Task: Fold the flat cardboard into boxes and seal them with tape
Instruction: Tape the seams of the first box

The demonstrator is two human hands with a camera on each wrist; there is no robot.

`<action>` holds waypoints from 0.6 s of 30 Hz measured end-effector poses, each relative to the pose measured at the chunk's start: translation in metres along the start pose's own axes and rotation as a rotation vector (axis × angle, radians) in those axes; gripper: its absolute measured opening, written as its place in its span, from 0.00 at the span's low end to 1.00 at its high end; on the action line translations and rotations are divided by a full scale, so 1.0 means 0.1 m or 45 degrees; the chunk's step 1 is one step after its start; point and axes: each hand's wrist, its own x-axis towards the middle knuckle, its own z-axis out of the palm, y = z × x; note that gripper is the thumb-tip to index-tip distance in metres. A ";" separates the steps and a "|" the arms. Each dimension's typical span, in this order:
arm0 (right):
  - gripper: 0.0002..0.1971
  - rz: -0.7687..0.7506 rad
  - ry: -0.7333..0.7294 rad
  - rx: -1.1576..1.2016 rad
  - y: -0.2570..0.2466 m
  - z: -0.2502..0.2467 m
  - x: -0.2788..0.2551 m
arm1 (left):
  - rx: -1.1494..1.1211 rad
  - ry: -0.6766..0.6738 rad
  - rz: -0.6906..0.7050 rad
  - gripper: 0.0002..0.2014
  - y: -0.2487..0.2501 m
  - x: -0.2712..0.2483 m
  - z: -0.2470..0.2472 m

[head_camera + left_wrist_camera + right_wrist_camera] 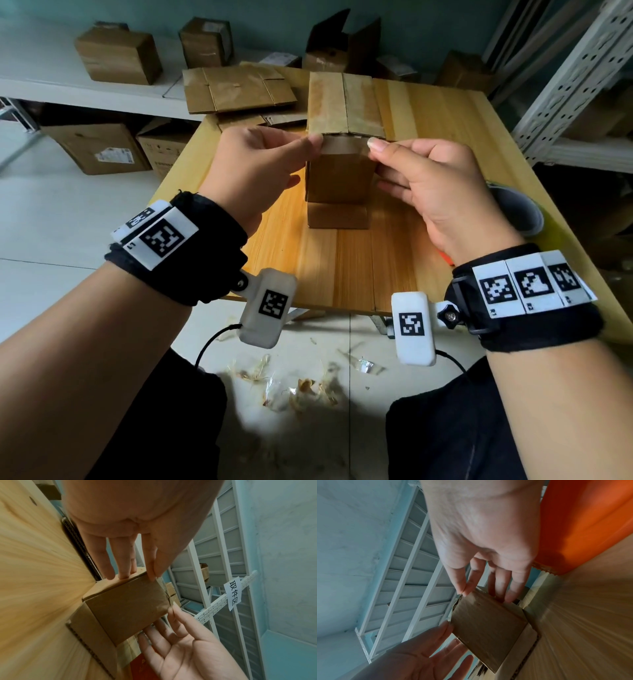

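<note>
Both wrists sit closest to the head camera, each strapped with a marker band. Ahead of them the left hand and right hand meet on a small box standing at the middle of the table.

Grip state: each hand pinches the near top edge of the box between thumb and forefinger, one hand at each corner. The remaining fingers lie extended against the box sides, as both wrist views confirm.

Progress, judged from the frames: the box body is erected. Top flaps are folded over and appear glossy, which suggests tape along the seam, though this cannot be confirmed. The hands appear to be pressing a tape end down over the front edge. One bottom flap juts out toward the person on the table, so the underside looks unsealed. Flat cardboard remains stacked at the far left of the table, so further boxes are left to fold.

Clearance: the table surface in front of the box is open. A tape roll lies just beside the right hand at the right table edge. Finished boxes stand well apart, beyond the far edge.
</note>
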 end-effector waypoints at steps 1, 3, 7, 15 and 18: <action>0.06 -0.007 -0.008 -0.014 0.02 -0.01 0.01 | 0.009 0.006 0.022 0.08 -0.01 0.00 0.00; 0.07 -0.027 -0.013 -0.050 0.05 -0.03 0.03 | 0.051 0.029 0.072 0.08 -0.03 0.01 0.02; 0.07 -0.063 -0.017 -0.086 0.10 -0.05 0.06 | 0.132 0.063 0.155 0.12 -0.08 0.06 0.00; 0.08 -0.167 0.048 -0.190 0.15 -0.04 0.12 | 0.337 0.133 0.292 0.10 -0.12 0.08 0.00; 0.09 -0.188 0.065 -0.205 0.17 -0.02 0.12 | 0.374 0.148 0.328 0.11 -0.15 0.09 0.01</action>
